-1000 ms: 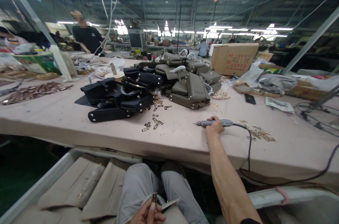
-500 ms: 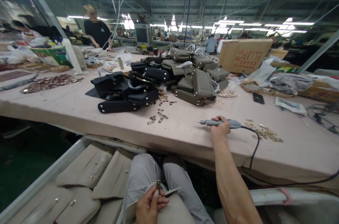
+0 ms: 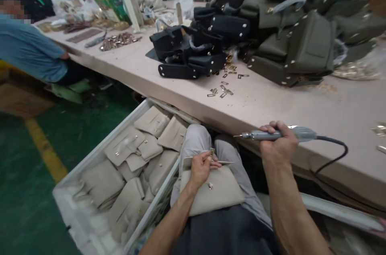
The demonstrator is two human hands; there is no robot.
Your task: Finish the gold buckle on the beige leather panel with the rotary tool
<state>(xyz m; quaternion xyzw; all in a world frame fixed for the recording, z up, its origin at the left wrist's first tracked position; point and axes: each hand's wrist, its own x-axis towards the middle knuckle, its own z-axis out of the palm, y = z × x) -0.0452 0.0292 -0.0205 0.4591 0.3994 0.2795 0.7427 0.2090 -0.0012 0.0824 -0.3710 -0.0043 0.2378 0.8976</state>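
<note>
A beige bag piece [image 3: 220, 194] lies across my lap, with a small round metal fitting [image 3: 210, 186] on its face. My left hand [image 3: 201, 170] is closed at its upper edge, pinching a small metal plate [image 3: 212, 151] upright against the raised flap. What the fingertips cover is hidden. My right hand [image 3: 279, 142] is wrapped around a grey electric screwdriver [image 3: 303, 133], held over the table's front edge. Its thin bit points left, apart from the bag, and a black cord trails off to the right.
A white bin [image 3: 96, 154] of beige bag pieces stands at my left. On the table [image 3: 187, 92] are black bags [image 3: 177, 71], olive bags [image 3: 313, 46] and loose metal plates [image 3: 224, 89]. A seated person in blue [image 3: 27, 46] is at far left.
My view has turned down and left, bringing the bin and the seated person into sight. The screwdriver has moved off the tabletop towards my lap. The left hand still pinches the plate.
</note>
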